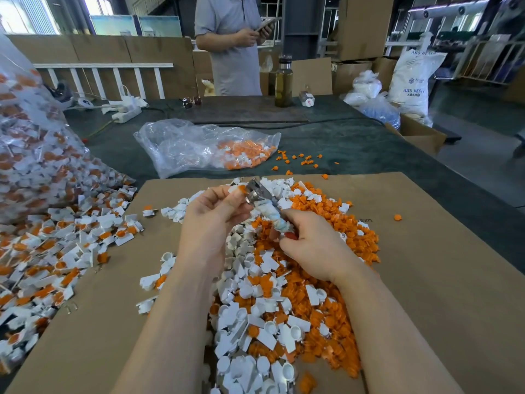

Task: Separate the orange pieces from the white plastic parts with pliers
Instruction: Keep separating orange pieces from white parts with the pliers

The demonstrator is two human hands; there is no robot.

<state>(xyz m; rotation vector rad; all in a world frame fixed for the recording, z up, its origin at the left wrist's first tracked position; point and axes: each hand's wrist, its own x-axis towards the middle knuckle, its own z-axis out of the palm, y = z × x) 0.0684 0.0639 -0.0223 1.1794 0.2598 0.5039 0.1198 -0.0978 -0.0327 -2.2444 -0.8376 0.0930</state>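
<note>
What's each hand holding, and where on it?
Left hand pinches a white part by its body, orange piece toward the pliers. Right hand grips the pliers' wrapped handles.

Dark green cloth-covered table [355, 143] carries a flat brown cardboard sheet [426, 280], a crumpled clear plastic bag [176, 146], a white power strip [126, 112] and a tall glass bottle [283, 81].

Both bare forearms reached forward, hands raised close together. Left hand [210, 220] had fingers curled, thumb and fingertips pinching. Right hand [309, 245] was curled in a closed grip.
</note>
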